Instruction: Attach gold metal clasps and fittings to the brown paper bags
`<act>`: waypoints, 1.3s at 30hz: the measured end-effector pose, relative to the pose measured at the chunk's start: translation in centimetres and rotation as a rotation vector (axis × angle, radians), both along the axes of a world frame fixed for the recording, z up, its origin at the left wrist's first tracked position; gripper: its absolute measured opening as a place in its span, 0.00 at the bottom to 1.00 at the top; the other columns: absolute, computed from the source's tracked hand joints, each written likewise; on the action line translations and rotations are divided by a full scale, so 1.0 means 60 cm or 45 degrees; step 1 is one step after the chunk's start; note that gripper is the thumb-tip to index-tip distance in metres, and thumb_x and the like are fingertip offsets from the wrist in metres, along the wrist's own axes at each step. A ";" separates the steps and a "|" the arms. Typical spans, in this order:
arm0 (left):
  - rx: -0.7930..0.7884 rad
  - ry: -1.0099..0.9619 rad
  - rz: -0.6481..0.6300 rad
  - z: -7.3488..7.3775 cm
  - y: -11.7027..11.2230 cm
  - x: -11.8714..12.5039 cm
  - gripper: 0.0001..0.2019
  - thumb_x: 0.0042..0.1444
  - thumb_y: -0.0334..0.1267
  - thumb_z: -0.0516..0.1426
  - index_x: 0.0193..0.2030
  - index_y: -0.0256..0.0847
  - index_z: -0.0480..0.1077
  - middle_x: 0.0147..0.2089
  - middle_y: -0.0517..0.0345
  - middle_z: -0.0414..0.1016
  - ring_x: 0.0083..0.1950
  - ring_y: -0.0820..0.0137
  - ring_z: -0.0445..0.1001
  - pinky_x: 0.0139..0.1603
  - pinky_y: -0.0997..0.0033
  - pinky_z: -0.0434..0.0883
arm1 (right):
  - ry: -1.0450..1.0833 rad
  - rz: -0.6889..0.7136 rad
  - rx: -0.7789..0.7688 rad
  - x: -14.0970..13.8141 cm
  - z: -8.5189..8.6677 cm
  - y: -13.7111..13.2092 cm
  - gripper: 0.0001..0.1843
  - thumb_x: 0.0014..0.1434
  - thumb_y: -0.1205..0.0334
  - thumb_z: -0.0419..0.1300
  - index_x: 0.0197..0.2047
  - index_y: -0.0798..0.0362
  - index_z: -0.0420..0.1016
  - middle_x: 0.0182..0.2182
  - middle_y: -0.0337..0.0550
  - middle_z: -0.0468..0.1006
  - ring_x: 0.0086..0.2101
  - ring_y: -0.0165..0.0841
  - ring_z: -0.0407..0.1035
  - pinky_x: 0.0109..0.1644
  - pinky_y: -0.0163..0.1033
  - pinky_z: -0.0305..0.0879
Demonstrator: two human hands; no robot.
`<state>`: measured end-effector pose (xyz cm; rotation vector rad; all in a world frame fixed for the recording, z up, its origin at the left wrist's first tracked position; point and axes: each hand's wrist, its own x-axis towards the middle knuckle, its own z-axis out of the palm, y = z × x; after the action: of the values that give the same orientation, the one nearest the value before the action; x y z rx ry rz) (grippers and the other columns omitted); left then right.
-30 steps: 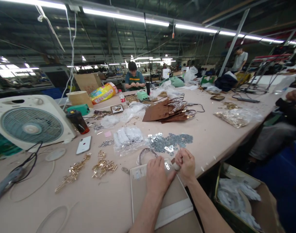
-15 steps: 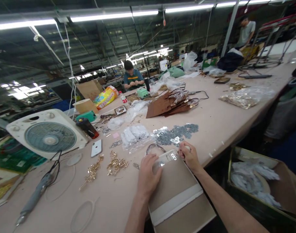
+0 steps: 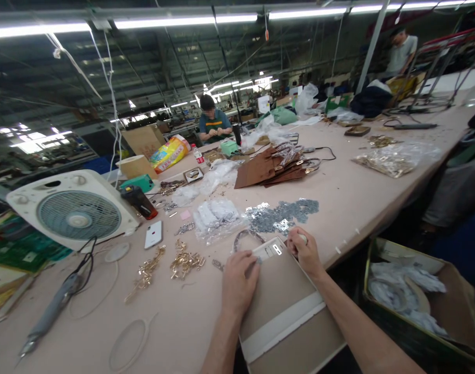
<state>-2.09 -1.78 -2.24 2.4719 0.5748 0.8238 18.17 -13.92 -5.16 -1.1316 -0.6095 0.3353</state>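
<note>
A beige bag panel (image 3: 282, 296) with a white strip (image 3: 284, 332) across it lies before me, overhanging the table's front edge. A curved handle (image 3: 248, 236) loops out beyond its far edge. At the panel's upper left corner, my left hand (image 3: 240, 280) is closed, thumb and fingertips pinching what looks like a small metal plate (image 3: 259, 259). A shiny plate (image 3: 276, 250) with holes sits near the far edge, between both hands. My right hand (image 3: 303, 252) forms a fist at the upper right corner; something pale shows at its top, mostly hidden.
Grey metal plates (image 3: 284, 215) are heaped past the panel, beside a plastic bag (image 3: 218, 215). Gold hardware (image 3: 186, 261), a phone (image 3: 153, 235), an electric screwdriver (image 3: 52, 311) and a fan (image 3: 79, 218) lie left. Brown bag panels (image 3: 261, 169) are stacked farther back. A box (image 3: 459, 306) stands right, below table height.
The left hand's fingers have shifted slightly on the small plate, which shows less now. The right hand stays at its corner. The view has moved a little.
</note>
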 end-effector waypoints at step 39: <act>0.003 0.014 0.158 0.000 -0.021 -0.016 0.07 0.63 0.33 0.60 0.46 0.48 0.74 0.59 0.59 0.78 0.60 0.59 0.71 0.64 0.52 0.66 | 0.057 0.149 0.389 -0.141 0.053 0.088 0.21 0.71 0.53 0.52 0.26 0.50 0.65 0.17 0.29 0.54 0.16 0.25 0.49 0.22 0.33 0.48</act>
<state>-3.03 -3.05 -2.23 2.4637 0.7381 0.8590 9.70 -8.62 -2.01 -0.7955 -0.6638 0.3535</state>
